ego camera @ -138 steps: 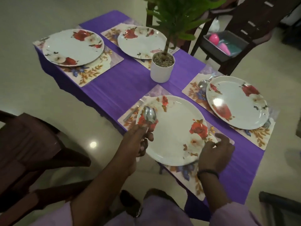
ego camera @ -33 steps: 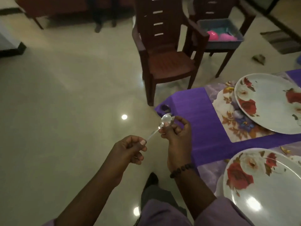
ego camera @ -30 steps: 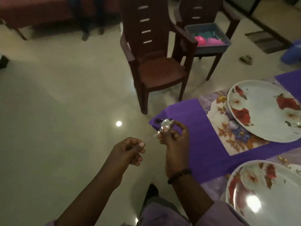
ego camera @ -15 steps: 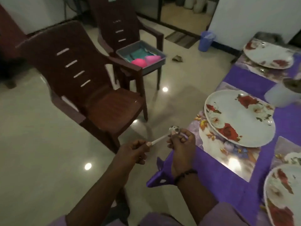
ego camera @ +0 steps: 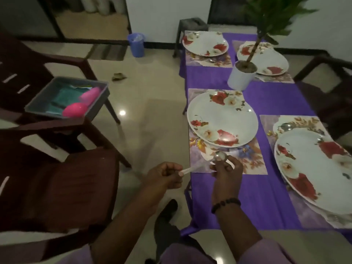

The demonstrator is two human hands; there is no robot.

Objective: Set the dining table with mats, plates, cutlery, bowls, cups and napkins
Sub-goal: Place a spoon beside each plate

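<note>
Over the nearest mat (ego camera: 226, 161), both hands gripped one spoon (ego camera: 219, 156), left hand (ego camera: 165, 176) pinching its handle, right hand (ego camera: 226, 169) its bowl; laying it beside the plate (ego camera: 222, 119) seemed next.

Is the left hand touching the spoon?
Touching. The head view shows the left hand pinching the handle end of the spoon.

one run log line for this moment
left hand: grips spoon handle | right hand: pinches bowl end | over near mat | not yet placed
</note>
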